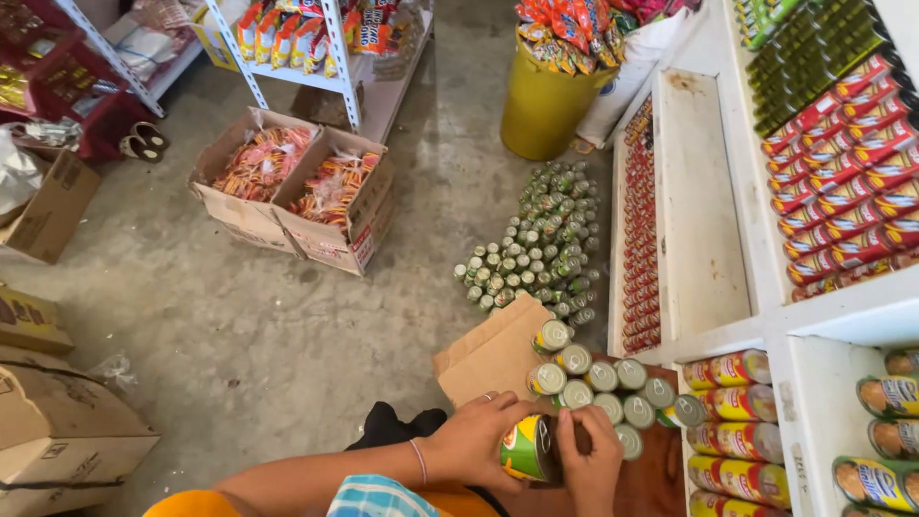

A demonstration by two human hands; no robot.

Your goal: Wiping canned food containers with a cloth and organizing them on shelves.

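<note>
My left hand (481,436) and my right hand (591,460) both grip one green and yellow tin can (528,448), held on its side low in the view. Just beyond my hands, several upright cans with silver lids (613,388) stand together in an open brown cardboard box (490,354). To the right, more cans of the same kind lie on their sides in a white shelf compartment (739,412).
Several small green bottles (541,244) stand on the concrete floor ahead. Two open boxes of orange packets (297,187) sit at the left, and a yellow bin (546,101) stands at the back. White shelves hold red cans (842,172). Closed cartons (57,431) are stacked at the lower left.
</note>
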